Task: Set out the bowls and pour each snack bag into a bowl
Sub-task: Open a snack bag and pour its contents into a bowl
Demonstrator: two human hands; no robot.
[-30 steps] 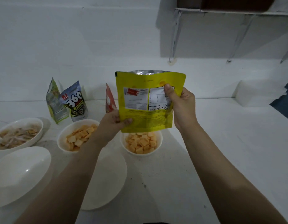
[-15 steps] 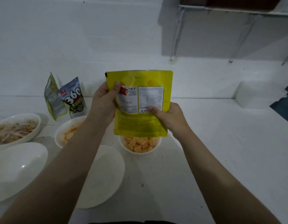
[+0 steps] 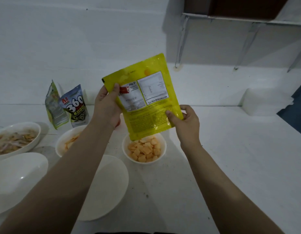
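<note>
A yellow snack bag (image 3: 146, 97) is held upside down and tilted just above a small round bowl (image 3: 160, 144) of pale orange square crackers, pinched at its upper left edge by the left hand (image 3: 106, 105) and at its lower right corner by the right hand (image 3: 185, 122). Any leftover pieces could be scattered onto the white tabletop (image 3: 222, 157) if the bag's mouth is swung past the rim. A second round bowl (image 3: 62, 142) of orange snacks and an oval bowl (image 3: 35, 130) of mixed brownish pieces are seen left; two oval bowls (image 3: 23, 174) nearer lie empty
</note>
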